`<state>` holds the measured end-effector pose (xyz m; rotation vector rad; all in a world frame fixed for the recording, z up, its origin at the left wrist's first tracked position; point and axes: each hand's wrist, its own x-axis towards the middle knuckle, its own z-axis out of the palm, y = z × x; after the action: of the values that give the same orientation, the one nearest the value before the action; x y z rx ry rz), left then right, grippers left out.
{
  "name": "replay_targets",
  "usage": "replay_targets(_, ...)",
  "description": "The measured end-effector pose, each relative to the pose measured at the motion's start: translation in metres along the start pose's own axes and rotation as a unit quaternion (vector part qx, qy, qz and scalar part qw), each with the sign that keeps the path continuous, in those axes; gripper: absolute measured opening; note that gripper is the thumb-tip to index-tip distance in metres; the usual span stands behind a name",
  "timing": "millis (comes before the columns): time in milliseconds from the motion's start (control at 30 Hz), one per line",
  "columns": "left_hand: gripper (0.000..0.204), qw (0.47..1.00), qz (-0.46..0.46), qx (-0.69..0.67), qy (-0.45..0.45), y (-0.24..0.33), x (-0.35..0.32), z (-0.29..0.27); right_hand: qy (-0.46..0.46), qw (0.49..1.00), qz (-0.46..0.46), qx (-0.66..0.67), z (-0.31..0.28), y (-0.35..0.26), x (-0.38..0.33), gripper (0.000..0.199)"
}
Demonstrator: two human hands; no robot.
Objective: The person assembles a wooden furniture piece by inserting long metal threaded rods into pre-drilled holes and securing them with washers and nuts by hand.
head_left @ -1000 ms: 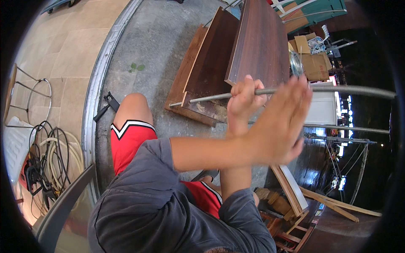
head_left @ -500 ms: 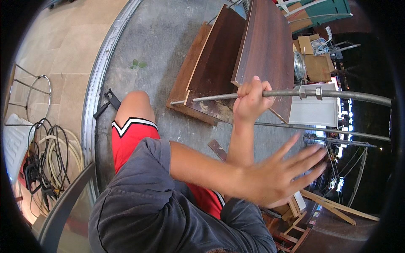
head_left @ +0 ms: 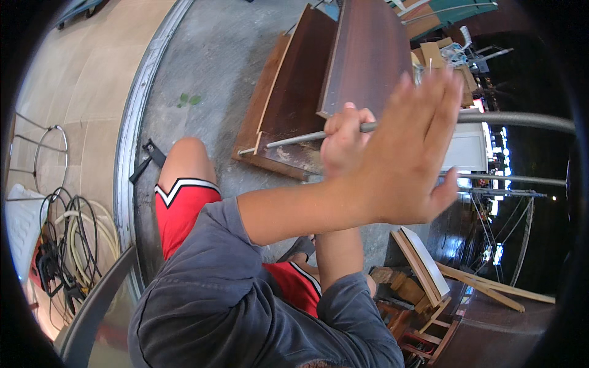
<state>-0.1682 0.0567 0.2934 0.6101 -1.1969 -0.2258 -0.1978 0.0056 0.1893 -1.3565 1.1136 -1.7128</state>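
A long, round grey metal rod (head_left: 307, 136) spans the dark, smooth wooden panels (head_left: 343, 67) lying on the rough concrete floor (head_left: 215, 67). The right hand (head_left: 343, 142) is clenched around the rod above the panels' near edge. The left hand (head_left: 411, 159), flat with fingers spread, holds nothing and partly masks the rod.

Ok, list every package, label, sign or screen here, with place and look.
Boxes: top right, behind the wood panels; brown cardboard, stacked.
White board: right of the open left hand; flat, rectangular; sign or not, cannot tell.
Lights: far right, in the dark; small, white-blue; perhaps screens, too small to tell.
No labels show on the rod in the right hand's grip.
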Motion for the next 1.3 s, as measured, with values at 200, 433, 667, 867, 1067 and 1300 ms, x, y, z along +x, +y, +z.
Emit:
replay_targets(200,0.081,0.952,0.104,-0.127,-0.258,0.065,-0.076,-0.006,-0.023,0.999,-0.003,0.035,-0.018,-0.009,0.008,0.041)
replay_targets(433,0.087,0.970,0.031,-0.030,-0.239,0.029,-0.047,0.004,-0.013,0.995,-0.038,-0.090,-0.025,-0.007,0.004,0.042)
replay_targets(667,0.086,0.989,0.032,-0.030,-0.143,0.024,0.009,-0.012,-0.004,0.996,0.004,-0.091,-0.025,-0.003,0.004,0.042)
replay_targets(867,0.099,0.848,0.111,-0.253,-0.453,0.078,-0.085,-0.014,-0.045,0.998,0.031,-0.016,-0.026,-0.003,0.009,0.045)
replay_targets(1067,0.099,0.986,0.077,0.084,-0.121,0.010,0.002,0.020,0.048,0.995,0.060,0.061,-0.008,-0.046,0.000,0.042)
replay_targets(1300,0.094,0.937,0.173,-0.142,-0.269,0.050,-0.038,0.007,-0.015,0.999,0.028,0.011,-0.038,0.002,0.006,0.045)
